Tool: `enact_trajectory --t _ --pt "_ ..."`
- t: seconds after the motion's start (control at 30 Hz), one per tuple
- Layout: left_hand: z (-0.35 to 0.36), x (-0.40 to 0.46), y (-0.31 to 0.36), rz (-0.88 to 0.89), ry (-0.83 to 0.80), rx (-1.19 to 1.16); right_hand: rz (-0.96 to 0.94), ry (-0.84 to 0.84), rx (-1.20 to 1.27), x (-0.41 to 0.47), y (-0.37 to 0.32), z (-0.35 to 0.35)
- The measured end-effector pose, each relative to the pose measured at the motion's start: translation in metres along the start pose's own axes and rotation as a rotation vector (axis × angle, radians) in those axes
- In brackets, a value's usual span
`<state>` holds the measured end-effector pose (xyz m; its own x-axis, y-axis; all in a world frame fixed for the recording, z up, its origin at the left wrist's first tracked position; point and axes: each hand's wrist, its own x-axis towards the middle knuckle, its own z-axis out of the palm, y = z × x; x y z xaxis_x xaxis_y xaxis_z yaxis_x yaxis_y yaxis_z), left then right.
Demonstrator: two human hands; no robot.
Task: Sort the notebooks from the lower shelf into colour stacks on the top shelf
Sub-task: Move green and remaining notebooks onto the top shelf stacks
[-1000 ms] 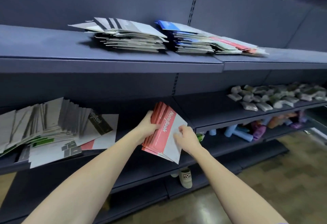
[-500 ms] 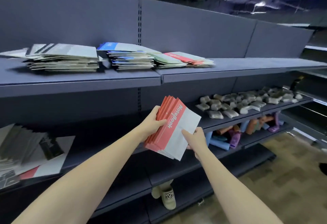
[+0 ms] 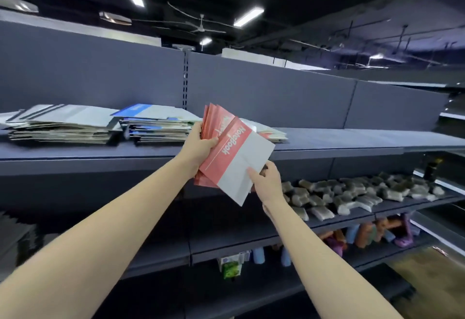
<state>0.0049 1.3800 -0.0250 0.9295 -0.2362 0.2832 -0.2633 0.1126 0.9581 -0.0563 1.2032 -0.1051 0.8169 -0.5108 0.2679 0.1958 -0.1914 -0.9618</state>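
I hold a fanned bundle of red notebooks [image 3: 231, 157] in front of the top shelf [image 3: 327, 140], tilted, the front cover red and grey with "Notebook" printed down its red band. My left hand [image 3: 198, 148] grips the red edge; my right hand [image 3: 268, 182] pinches the lower grey corner. On the top shelf lie a grey stack [image 3: 63, 127], a blue stack [image 3: 156, 124] just beside it, and a low red stack [image 3: 271, 133].

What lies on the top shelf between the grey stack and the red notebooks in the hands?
In the head view, the blue stack lies between the grey stack and the red notebooks.
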Motion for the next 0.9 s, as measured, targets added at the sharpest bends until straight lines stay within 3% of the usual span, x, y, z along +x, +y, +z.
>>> enact_trajectory --t 0.27,0.53,0.9 --pt "-0.020 0.061 0.032 0.001 0.080 -0.005 -0.023 0.094 0.035 0.074 -0.037 0.036" --pt "-0.012 0.120 0.046 0.118 0.060 0.180 -0.107 0.093 -0.200 0.133 -0.061 0.048" --pt "0.018 0.190 0.041 -0.001 0.067 0.284 -0.101 -0.044 -0.535 0.218 -0.069 0.041"
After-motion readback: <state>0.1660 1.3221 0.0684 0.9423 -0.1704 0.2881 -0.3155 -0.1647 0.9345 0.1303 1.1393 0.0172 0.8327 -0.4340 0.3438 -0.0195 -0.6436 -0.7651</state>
